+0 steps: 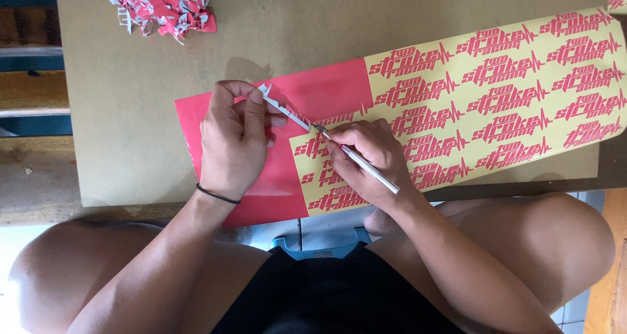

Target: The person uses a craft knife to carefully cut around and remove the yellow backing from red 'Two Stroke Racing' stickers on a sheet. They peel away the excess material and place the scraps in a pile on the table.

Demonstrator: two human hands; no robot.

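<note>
I look down on a brown worktop (130,112), where my left hand (232,141) pinches a thin strip (281,105) of peeled red film, lifting it toward 11 o'clock off the sheet (326,89). My right hand (372,161) is closed around a slim silver knife (366,165), its tip touching the sheet just beside the strip's lower end. The sheet lies across the worktop from 8 o'clock to 2 o'clock, solid red at its left end, and yellow backing with rows of red lettering to the right. A heap of red scraps (163,4) sits at 11 o'clock, well apart from both hands.
</note>
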